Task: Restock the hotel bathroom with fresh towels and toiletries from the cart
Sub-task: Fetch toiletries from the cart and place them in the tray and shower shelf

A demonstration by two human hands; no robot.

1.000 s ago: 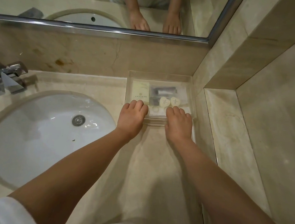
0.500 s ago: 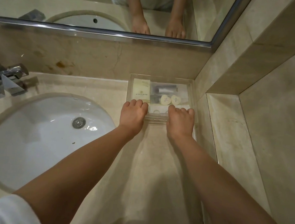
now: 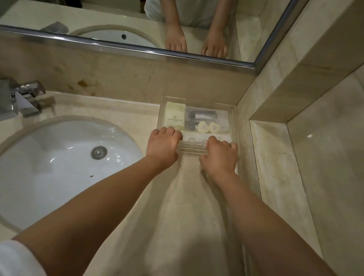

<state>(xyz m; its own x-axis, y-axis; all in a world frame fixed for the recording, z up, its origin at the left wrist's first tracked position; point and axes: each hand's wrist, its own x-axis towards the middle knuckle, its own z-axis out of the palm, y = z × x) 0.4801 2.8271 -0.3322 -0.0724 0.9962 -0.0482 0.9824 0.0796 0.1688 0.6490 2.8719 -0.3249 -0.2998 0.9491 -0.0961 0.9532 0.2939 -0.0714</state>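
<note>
Clamped with left hand (image 3: 163, 146) and right hand (image 3: 220, 158) on the near rim of the clear tray (image 3: 233, 120). Sits in the back right corner of the worktop (image 3: 182, 204) beside the sink (image 3: 42, 169), already holding a sachet (image 3: 175, 115) and heart-shaped soaps (image 3: 203, 126). Looks nearly done on toiletries, with towels unseen, likely left.

Dim, warm light, perhaps from overhead. Soft grey shadows fall on the counter (image 3: 182, 204). Small glints on the sink (image 3: 42, 169) and tap (image 3: 6, 100). Wide-angle bending curves the edges; lower-left sleeve (image 3: 1, 258) is blurred.
</note>
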